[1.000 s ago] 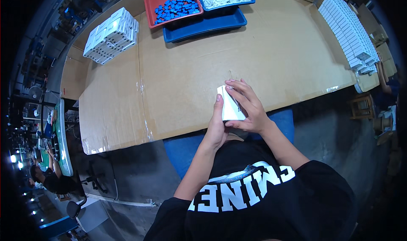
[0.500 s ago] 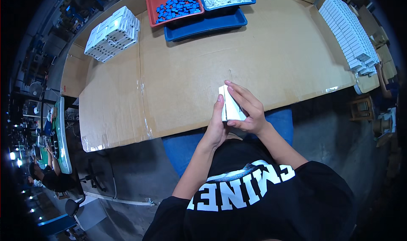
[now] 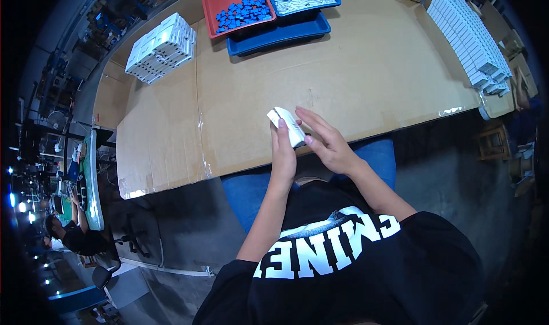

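Note:
My left hand (image 3: 283, 156) is closed round a small white rectangular plastic casing (image 3: 291, 126), tilted above the near part of the cardboard-covered table (image 3: 240, 108). A dark seam runs along one of the casing's long sides. Just to its right is my right hand (image 3: 336, 151), fingers stretched out and apart. Its thumb is close to the casing's lower corner; whether it touches I cannot tell. My left fingers are partly hidden behind the casing.
At the far side stand a red tray (image 3: 213, 5) of small blue parts, a blue tray (image 3: 329, 5) of white pins and a lower blue tray (image 3: 274, 48). White casings are stacked at the left (image 3: 160, 50) and right (image 3: 469, 45). Another person (image 3: 80, 233) sits far left.
The casing has moved left and tipped over in my left hand. My right hand has come off its side and its fingers have spread. The whole view has shifted slightly.

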`<state>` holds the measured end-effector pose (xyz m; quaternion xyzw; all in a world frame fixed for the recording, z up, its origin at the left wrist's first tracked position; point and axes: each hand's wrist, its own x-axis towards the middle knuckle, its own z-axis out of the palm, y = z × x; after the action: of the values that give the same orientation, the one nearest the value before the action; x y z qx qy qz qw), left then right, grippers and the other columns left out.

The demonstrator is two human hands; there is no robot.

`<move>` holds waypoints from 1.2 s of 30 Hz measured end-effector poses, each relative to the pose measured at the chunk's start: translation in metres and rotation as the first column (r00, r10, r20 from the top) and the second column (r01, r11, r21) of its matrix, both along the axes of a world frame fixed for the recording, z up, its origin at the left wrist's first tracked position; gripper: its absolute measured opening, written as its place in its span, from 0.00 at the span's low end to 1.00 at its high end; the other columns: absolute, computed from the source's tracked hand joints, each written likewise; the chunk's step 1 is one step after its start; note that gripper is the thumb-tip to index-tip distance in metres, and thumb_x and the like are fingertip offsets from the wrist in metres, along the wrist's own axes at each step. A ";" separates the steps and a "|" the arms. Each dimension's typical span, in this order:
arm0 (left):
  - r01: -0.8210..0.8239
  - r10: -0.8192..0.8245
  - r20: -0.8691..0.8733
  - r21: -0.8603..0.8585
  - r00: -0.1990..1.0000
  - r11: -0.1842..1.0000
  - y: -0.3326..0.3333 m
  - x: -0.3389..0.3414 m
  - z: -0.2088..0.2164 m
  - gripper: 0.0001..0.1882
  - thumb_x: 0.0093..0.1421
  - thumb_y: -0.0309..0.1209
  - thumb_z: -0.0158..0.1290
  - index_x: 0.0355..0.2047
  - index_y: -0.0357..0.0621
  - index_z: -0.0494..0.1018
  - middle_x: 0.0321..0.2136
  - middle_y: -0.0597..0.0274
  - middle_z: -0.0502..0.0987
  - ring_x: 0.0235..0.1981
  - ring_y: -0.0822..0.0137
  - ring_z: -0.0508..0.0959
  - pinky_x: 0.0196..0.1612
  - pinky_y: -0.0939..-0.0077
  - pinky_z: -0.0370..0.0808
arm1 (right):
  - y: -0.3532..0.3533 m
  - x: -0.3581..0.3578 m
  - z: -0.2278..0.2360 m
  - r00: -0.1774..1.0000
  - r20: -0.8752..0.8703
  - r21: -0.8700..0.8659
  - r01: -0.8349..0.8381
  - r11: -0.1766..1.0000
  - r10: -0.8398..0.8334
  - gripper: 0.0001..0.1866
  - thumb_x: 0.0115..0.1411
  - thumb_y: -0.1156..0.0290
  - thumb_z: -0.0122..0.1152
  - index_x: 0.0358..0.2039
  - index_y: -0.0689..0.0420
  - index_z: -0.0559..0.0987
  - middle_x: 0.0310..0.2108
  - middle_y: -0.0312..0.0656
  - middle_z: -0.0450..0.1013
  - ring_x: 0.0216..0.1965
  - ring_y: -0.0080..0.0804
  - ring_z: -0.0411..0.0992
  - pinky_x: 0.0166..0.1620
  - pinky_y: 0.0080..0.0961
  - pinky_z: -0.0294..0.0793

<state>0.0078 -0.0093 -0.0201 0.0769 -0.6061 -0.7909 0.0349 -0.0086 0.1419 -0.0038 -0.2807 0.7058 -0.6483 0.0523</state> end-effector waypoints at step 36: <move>-0.011 0.008 0.131 0.027 0.991 1.000 -0.008 -0.018 0.000 0.28 0.74 0.55 0.43 0.50 0.40 0.72 0.39 0.64 0.76 0.41 0.74 0.75 0.47 0.75 0.71 | -0.009 -0.012 -0.029 0.912 -0.388 0.188 0.220 0.957 -0.133 0.23 0.71 0.70 0.55 0.64 0.66 0.72 0.49 0.59 0.78 0.44 0.45 0.81 0.46 0.31 0.81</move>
<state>-0.0107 -0.0175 -0.0204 0.1321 -0.5955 -0.7924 -0.0023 -0.0202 0.1331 -0.0324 -0.3248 0.7952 -0.5003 -0.1092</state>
